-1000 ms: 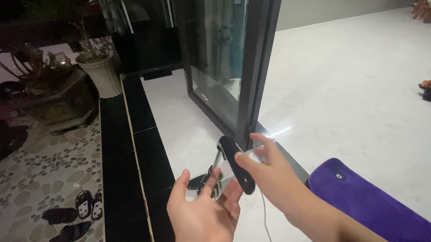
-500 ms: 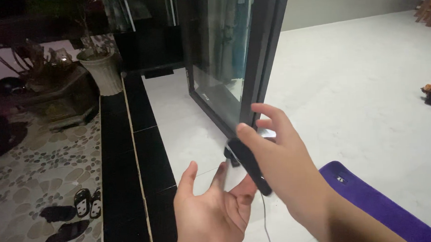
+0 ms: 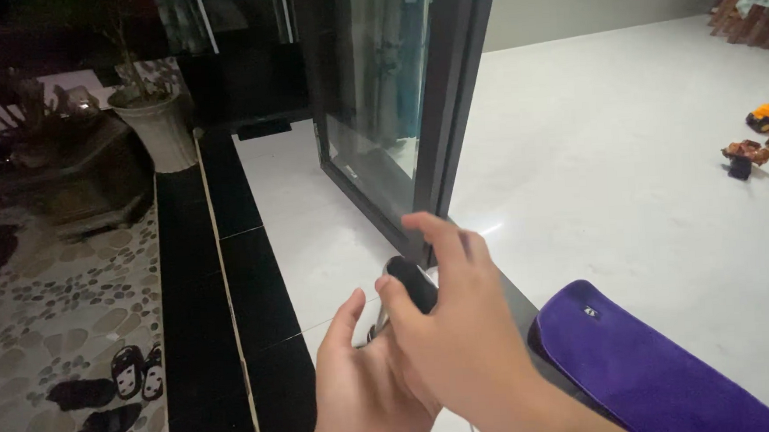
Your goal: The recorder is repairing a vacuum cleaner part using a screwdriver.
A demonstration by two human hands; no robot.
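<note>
My right hand (image 3: 460, 326) pinches black handle (image 3: 412, 282) (thin cord trailing), left hand (image 3: 363, 384) open beneath; looks light, rigid, smooth – best gripped mid-body

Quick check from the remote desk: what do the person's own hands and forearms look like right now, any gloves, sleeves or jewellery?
Both the left hand and the right hand are bare: no gloves, and no rings show on the visible fingers. The forearms are uncovered where the head view shows them; no sleeve cuff, watch or bracelet appears. No markings are visible.
</note>
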